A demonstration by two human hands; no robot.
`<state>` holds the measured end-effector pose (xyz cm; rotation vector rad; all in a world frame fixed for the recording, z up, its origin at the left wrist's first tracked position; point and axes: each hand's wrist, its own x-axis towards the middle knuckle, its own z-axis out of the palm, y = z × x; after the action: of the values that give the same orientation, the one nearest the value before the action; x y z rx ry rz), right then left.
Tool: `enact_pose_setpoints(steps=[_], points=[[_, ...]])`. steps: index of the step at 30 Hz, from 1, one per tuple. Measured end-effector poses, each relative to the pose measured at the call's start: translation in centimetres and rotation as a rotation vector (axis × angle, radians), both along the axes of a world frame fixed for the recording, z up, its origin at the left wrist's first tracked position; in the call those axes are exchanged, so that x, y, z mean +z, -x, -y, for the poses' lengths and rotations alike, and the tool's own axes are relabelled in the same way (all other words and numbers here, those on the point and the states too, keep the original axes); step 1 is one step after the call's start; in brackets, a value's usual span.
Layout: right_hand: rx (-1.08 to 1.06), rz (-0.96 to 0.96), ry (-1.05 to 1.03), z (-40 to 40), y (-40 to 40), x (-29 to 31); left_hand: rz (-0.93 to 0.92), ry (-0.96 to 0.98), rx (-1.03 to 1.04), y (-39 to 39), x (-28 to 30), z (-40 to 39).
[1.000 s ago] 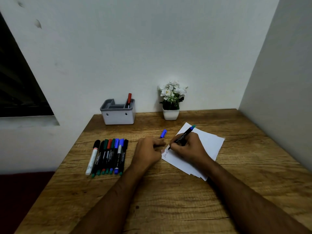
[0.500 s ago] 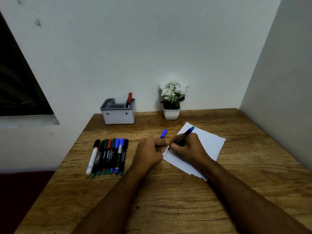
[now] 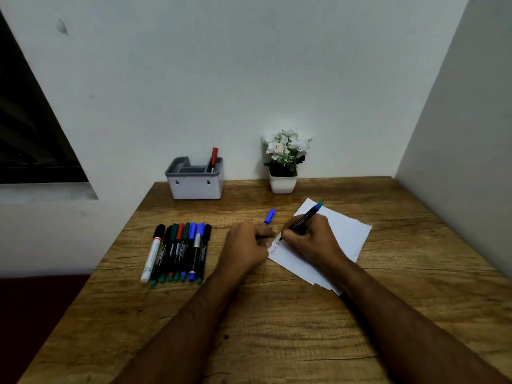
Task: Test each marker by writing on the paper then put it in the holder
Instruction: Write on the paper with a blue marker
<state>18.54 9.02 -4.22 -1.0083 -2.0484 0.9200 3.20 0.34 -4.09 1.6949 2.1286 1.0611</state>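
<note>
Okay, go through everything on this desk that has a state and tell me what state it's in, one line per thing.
Marker in right hand: uncapped, tip on the paper.
Blue cap: off, lying loose on the table.
Paper: flat, writing near its left edge.
Holder: upright, holding one red-capped marker.
Row of markers: lying side by side, capped.
Left hand: resting at the paper's edge.
Right hand: gripping the marker.

Handwritten red marks stand on the paper [image 3: 346, 234], just beside the left hand [image 3: 243, 245] and below the marker [image 3: 303, 218] tip in the right hand [image 3: 310, 239] (letters too small to read). The white-barrelled marker [image 3: 151, 256], farthest left of the left hand, bears a "CE" sign near its lower end; print on the black barrels is illegible.
</note>
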Motion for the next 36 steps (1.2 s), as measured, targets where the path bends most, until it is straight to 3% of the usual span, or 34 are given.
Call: enact_pose_setpoints(steps=[14, 36], points=[[-0.097, -0.008, -0.003, -0.27, 0.10, -0.01, -0.014, -0.004, 0.007, -0.18, 0.15, 0.11], [-0.078, -0.027, 0.033, 0.03, 0.15, 0.27, -0.022, -0.010, 0.003, 0.16, -0.25, -0.09]])
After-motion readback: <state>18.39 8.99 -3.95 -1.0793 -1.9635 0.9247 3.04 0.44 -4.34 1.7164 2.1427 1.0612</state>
